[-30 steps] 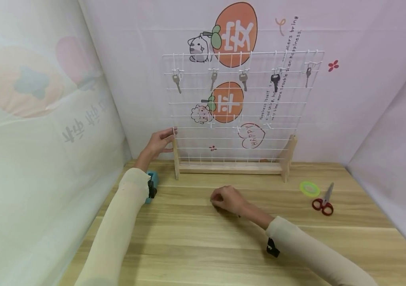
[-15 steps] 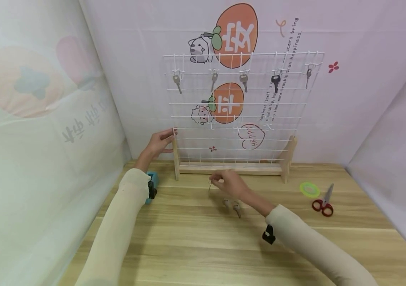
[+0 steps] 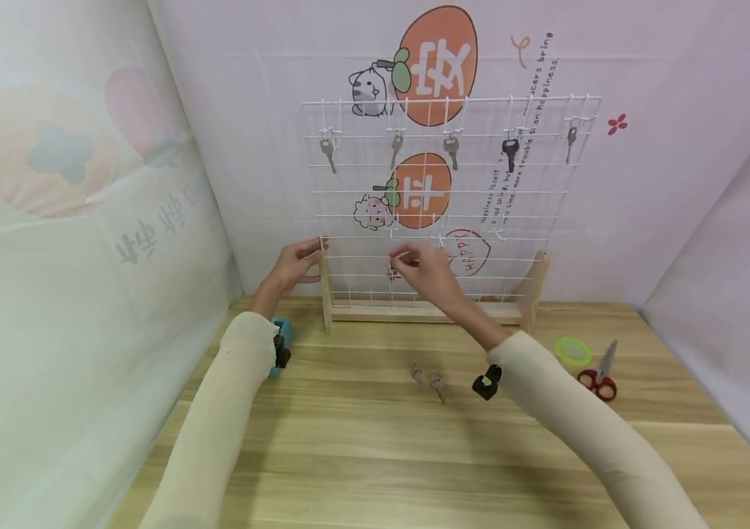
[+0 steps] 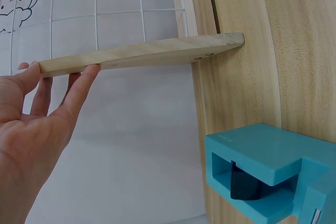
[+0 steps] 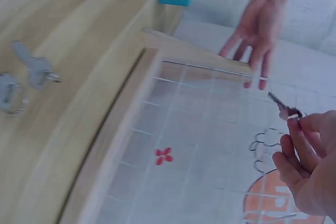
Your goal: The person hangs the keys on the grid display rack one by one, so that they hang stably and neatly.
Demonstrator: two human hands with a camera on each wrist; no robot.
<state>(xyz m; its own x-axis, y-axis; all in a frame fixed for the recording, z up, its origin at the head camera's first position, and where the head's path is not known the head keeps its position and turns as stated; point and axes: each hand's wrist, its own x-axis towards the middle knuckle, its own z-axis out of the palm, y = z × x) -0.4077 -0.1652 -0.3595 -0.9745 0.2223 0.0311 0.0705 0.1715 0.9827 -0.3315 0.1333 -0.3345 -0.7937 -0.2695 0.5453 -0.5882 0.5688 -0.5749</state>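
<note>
My left hand (image 3: 295,266) holds the upper end of the wooden side support (image 4: 142,53) of a white wire grid rack (image 3: 355,257), with thumb and fingers on different faces of the wood. Between the thumb and fingers of my right hand (image 3: 429,273) a small metal key (image 5: 286,109) is pinched by its ring, in front of the lower grid. Two more keys with rings (image 3: 437,385) lie on the table below. Along the upper grid several keys hang from white hooks, among them a black-headed key (image 3: 510,150). Lower down, white hooks (image 3: 496,235) show without keys.
A teal tape dispenser (image 4: 257,156) stands on the wooden table (image 3: 348,455), close to my left forearm. To the right lie red-handled scissors (image 3: 598,382) and a yellow-green disc (image 3: 573,351). Printed cloth walls (image 3: 262,147) enclose the back and sides.
My right hand has risen from the table to the lower grid, carrying the key and uncovering the two keys left on the table. The left hand stays on the rack.
</note>
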